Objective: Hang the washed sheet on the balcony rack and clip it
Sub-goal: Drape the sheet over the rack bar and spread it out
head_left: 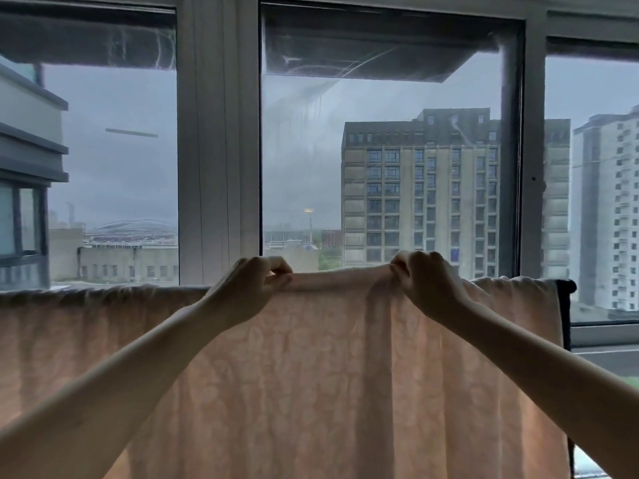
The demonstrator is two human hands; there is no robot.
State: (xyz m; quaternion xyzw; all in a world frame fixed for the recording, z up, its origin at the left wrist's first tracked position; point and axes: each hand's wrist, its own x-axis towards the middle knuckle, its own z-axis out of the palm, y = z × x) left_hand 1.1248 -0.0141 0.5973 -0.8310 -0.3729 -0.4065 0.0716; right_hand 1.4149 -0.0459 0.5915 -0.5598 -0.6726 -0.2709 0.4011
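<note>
Two bare forearms reach up and forward from the lower corners of the view, converging on the top edge of a pale pink sheet (pixel 332 375). Left hand (pixel 249 288): fingers curled, thumb and forefinger pinching the fabric at the fold line. Right hand (pixel 425 285): likewise curled, gripping the same edge a little to the right, so that a short stretch of cloth is drawn taut between the two hands and lifted slightly above the rest of the edge. The hands are apart, each clamped on the sheet.

Sheet: draped over a horizontal bar of the drying rack (pixel 567 295), of which only the dark right end and the upright below it show clearly; elsewhere the bar is hidden under the fabric. The cloth hangs down in long vertical folds across almost the full width of the view, backlit, with a faint leaf-like pattern. To the left of the left hand its top edge runs gathered and wrinkled along the bar; to the right of the right hand it lies smoother as far as the rack's end.

Background: a window frame (pixel 218 150) with pale uprights divides three glass panes. Through the streaked glass stand a grey multi-storey building (pixel 422 195), a paler tower (pixel 608 209) at far right, and what may be a domed roof (pixel 131 227), low at left and too hazy to identify.
</note>
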